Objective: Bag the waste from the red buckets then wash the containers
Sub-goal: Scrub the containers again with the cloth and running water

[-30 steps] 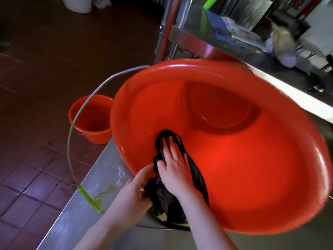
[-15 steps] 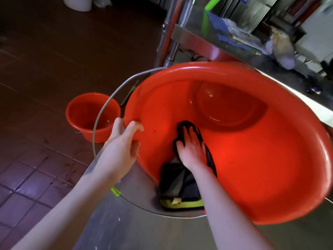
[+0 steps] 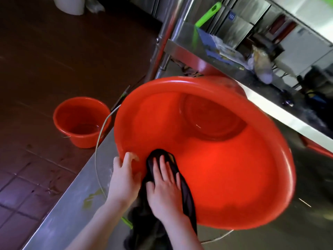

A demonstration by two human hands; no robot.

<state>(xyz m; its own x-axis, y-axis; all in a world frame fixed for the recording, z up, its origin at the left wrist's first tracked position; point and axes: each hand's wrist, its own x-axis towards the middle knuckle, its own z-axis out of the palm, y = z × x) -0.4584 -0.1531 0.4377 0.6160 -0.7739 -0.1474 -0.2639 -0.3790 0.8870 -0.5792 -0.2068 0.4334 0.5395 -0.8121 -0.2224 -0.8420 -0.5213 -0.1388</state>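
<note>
The bucket (image 3: 225,177) is tipped on the counter (image 3: 63,213), mouth toward the hands. Its near rim is gripped by the left hand (image 3: 124,179), thumb hooked inside; just beside it, the cloth (image 3: 187,195) is pressed to the inner wall under the flat, spread right hand (image 3: 164,188). The plastic is judged light, stiff and slippery when wet, so the rolled rim is the surest hold. A second bucket (image 3: 81,121) stands beyond the left hand.
</note>
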